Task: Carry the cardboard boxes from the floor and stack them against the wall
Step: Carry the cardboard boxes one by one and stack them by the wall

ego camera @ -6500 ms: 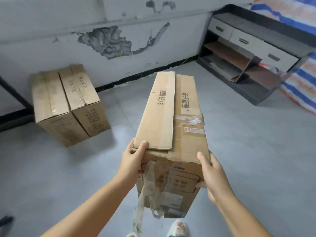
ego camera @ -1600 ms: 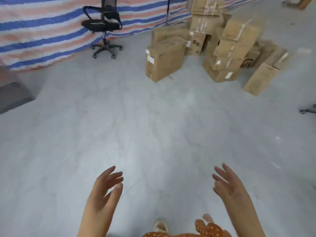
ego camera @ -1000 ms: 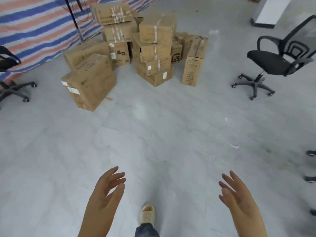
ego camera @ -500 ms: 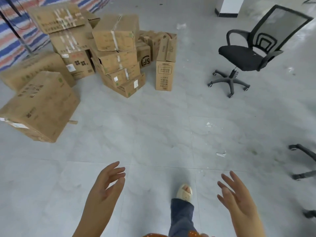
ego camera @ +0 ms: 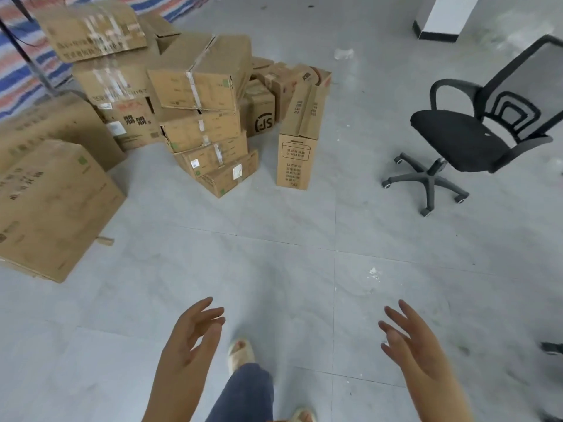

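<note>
Moved: pile closer now than a moment ago.
Left hand (ego camera: 190, 339): empty, fingers loose.
Right hand (ego camera: 409, 342): empty, fingers spread.
Tall box (ego camera: 300, 138): 12 o'clock, upright, probably stiff; grip both narrow sides.
Pile (ego camera: 198, 117): 11 o'clock, taped, likely heavier.

Bare floor (ego camera: 289, 239) lies open between the cardboard boxes (ego camera: 201, 117) and the office chair (ego camera: 463, 138).

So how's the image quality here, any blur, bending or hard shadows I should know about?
Head view: soft, even light, with only faint shadows under the office chair. The upper cardboard boxes are motion-smeared and their print is unreadable. Wide-angle bending curves floor lines toward the edges. The left hand and right hand look slightly soft.
</note>
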The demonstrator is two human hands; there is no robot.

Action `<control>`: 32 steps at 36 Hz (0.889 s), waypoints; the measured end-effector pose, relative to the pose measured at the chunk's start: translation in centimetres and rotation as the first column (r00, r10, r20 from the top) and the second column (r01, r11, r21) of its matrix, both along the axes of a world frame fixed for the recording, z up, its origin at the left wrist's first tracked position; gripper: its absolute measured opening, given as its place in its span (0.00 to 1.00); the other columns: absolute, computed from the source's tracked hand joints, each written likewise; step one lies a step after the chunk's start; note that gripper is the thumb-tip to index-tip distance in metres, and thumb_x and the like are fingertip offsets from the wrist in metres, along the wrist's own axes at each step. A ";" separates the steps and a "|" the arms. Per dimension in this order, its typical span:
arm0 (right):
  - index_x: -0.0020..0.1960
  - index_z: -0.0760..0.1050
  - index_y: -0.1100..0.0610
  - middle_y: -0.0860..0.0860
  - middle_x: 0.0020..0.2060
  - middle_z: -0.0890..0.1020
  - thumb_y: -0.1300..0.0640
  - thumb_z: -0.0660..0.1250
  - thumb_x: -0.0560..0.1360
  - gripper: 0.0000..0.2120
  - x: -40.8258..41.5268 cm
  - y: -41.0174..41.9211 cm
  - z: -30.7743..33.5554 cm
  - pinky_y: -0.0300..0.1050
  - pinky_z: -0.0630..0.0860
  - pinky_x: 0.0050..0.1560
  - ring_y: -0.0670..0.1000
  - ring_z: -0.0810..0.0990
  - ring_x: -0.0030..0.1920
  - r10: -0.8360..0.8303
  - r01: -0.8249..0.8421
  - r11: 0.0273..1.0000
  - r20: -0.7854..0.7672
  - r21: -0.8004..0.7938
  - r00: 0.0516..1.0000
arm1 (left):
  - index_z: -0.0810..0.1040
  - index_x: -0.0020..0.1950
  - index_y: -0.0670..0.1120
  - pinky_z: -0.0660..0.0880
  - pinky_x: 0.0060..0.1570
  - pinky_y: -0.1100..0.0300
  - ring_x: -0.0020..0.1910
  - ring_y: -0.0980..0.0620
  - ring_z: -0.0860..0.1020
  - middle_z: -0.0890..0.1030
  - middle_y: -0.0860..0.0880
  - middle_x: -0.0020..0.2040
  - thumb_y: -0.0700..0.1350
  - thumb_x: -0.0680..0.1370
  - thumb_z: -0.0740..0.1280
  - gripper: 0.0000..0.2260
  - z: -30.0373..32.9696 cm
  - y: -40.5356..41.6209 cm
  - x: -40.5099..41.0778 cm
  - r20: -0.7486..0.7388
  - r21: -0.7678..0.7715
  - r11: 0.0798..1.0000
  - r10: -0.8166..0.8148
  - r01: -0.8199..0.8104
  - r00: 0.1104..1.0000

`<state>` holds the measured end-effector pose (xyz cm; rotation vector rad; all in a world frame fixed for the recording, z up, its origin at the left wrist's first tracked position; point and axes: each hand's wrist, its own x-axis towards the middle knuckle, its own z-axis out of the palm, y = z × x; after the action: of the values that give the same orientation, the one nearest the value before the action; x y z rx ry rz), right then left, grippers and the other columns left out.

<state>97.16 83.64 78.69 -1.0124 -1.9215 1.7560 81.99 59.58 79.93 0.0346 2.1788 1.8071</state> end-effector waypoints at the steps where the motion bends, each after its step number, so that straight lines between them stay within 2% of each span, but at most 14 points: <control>1: 0.61 0.69 0.34 0.34 0.58 0.79 0.22 0.68 0.53 0.39 -1.5 0.8 -0.2 0.51 0.74 0.58 0.42 0.80 0.58 0.006 -0.006 1.000 0.005 0.007 1.000 | 0.78 0.47 0.69 0.74 0.60 0.47 0.51 0.58 0.81 0.83 0.57 0.51 0.49 0.69 0.65 0.14 -0.2 0.8 -1.3 0.013 0.001 1.000 0.010 -0.010 1.000; 4: 0.56 0.72 0.27 0.34 0.58 0.79 0.36 0.67 0.63 0.21 -6.6 3.3 -0.5 0.51 0.74 0.59 0.43 0.80 0.58 -0.002 0.002 1.000 0.007 0.019 1.000 | 0.78 0.45 0.71 0.74 0.61 0.44 0.51 0.58 0.81 0.83 0.58 0.50 0.46 0.76 0.69 0.15 -0.9 3.0 -5.9 0.026 0.002 1.000 0.007 -0.007 1.000; 6: 0.55 0.72 0.25 0.34 0.58 0.79 0.27 0.69 0.58 0.25 -10.6 5.1 -0.7 0.51 0.73 0.59 0.42 0.80 0.56 -0.020 0.020 0.999 0.000 0.029 1.000 | 0.78 0.45 0.71 0.73 0.62 0.42 0.51 0.58 0.81 0.83 0.58 0.50 0.44 0.77 0.68 0.18 -1.3 4.5 -9.8 0.030 -0.021 1.000 0.012 -0.012 0.999; 8: 0.55 0.72 0.27 0.35 0.58 0.79 0.21 0.68 0.53 0.32 -14.9 6.6 -1.2 0.51 0.73 0.59 0.42 0.80 0.56 -0.047 0.047 0.998 -0.005 0.048 0.999 | 0.77 0.46 0.72 0.73 0.62 0.42 0.51 0.58 0.81 0.83 0.59 0.51 0.52 0.75 0.69 0.11 -1.1 6.2 -14.4 0.008 -0.014 1.000 0.002 -0.002 1.000; 9: 0.56 0.72 0.28 0.35 0.58 0.79 0.23 0.68 0.55 0.31 -17.1 7.2 -1.2 0.52 0.74 0.60 0.42 0.80 0.56 -0.055 0.055 0.997 -0.014 0.050 0.998 | 0.77 0.46 0.72 0.73 0.63 0.43 0.51 0.59 0.81 0.83 0.59 0.51 0.57 0.72 0.69 0.08 -0.9 7.0 -16.8 0.003 -0.006 1.000 -0.001 0.001 1.000; 13: 0.61 0.70 0.35 0.34 0.58 0.78 0.50 0.65 0.73 0.19 -25.8 9.4 -0.6 0.57 0.73 0.62 0.42 0.80 0.56 -0.048 0.049 0.997 -0.012 0.058 0.999 | 0.76 0.49 0.70 0.73 0.63 0.43 0.53 0.58 0.80 0.82 0.59 0.51 0.65 0.63 0.63 0.16 0.2 9.6 -26.3 -0.041 0.012 0.999 -0.032 0.033 0.999; 17: 0.62 0.69 0.38 0.32 0.57 0.78 0.50 0.64 0.69 0.22 -32.8 10.7 0.4 0.53 0.73 0.60 0.42 0.80 0.57 -0.021 0.020 0.997 0.011 0.069 1.000 | 0.76 0.49 0.71 0.72 0.63 0.42 0.53 0.58 0.80 0.82 0.59 0.52 0.64 0.63 0.63 0.15 1.0 11.6 -33.6 -0.050 0.011 0.998 -0.062 0.063 0.997; 19: 0.61 0.70 0.36 0.31 0.56 0.78 0.46 0.64 0.67 0.22 -35.4 11.4 0.4 0.50 0.75 0.59 0.43 0.80 0.57 -0.024 0.022 0.998 0.032 0.058 0.999 | 0.76 0.49 0.72 0.72 0.63 0.42 0.53 0.58 0.81 0.83 0.59 0.51 0.64 0.63 0.63 0.15 1.0 12.7 -36.4 -0.027 0.009 0.997 -0.078 0.078 0.997; 21: 0.58 0.71 0.31 0.30 0.55 0.78 0.34 0.67 0.63 0.23 -37.7 12.3 0.4 0.44 0.76 0.59 0.43 0.80 0.57 -0.047 0.044 0.998 0.058 0.050 0.997 | 0.77 0.48 0.71 0.72 0.62 0.43 0.52 0.58 0.81 0.83 0.58 0.51 0.63 0.62 0.64 0.15 0.9 13.8 -38.9 -0.002 0.008 0.996 -0.086 0.086 0.996; 23: 0.56 0.71 0.28 0.32 0.55 0.79 0.25 0.66 0.58 0.27 -39.9 13.4 0.3 0.47 0.77 0.60 0.42 0.80 0.56 -0.066 0.062 0.997 0.094 0.050 0.993 | 0.76 0.48 0.71 0.73 0.62 0.43 0.52 0.58 0.81 0.83 0.58 0.51 0.63 0.62 0.64 0.15 0.8 14.8 -41.1 0.019 -0.006 0.996 -0.089 0.090 0.996; 26: 0.57 0.67 0.34 0.43 0.62 0.77 0.40 0.64 0.67 0.19 -43.6 15.3 0.4 0.60 0.71 0.66 0.50 0.79 0.59 -0.054 0.049 0.998 0.167 0.032 0.985 | 0.76 0.48 0.71 0.73 0.62 0.44 0.52 0.59 0.80 0.82 0.59 0.51 0.64 0.62 0.63 0.15 0.5 16.2 -44.4 0.045 -0.023 0.997 -0.077 0.078 0.996; 27: 0.57 0.66 0.35 0.46 0.64 0.76 0.40 0.64 0.66 0.19 -44.9 16.0 0.5 0.61 0.70 0.66 0.52 0.78 0.60 -0.045 0.041 0.999 0.180 0.026 0.983 | 0.76 0.48 0.71 0.73 0.62 0.44 0.52 0.59 0.80 0.82 0.59 0.51 0.64 0.62 0.63 0.15 0.4 16.8 -45.5 0.050 -0.032 0.997 -0.072 0.074 0.996; 30: 0.56 0.65 0.34 0.47 0.64 0.74 0.17 0.62 0.49 0.40 -48.6 18.7 0.5 0.60 0.71 0.66 0.54 0.77 0.61 -0.017 0.010 0.999 0.202 0.036 0.979 | 0.76 0.47 0.73 0.73 0.62 0.44 0.52 0.59 0.80 0.82 0.60 0.52 0.63 0.63 0.64 0.14 0.1 18.8 -48.8 0.067 -0.053 0.998 -0.039 0.042 0.997; 32: 0.56 0.65 0.34 0.47 0.64 0.75 0.15 0.59 0.42 0.46 -50.9 20.8 0.0 0.61 0.70 0.66 0.54 0.77 0.61 -0.032 0.024 0.999 0.216 0.036 0.976 | 0.76 0.47 0.72 0.73 0.62 0.43 0.52 0.59 0.81 0.83 0.59 0.51 0.61 0.65 0.65 0.12 -0.3 20.4 -51.1 0.076 -0.059 0.998 -0.013 0.018 0.997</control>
<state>46.22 104.43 78.70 -1.2587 -2.0461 1.6513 30.88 80.03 79.59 -0.0289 2.1723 1.7063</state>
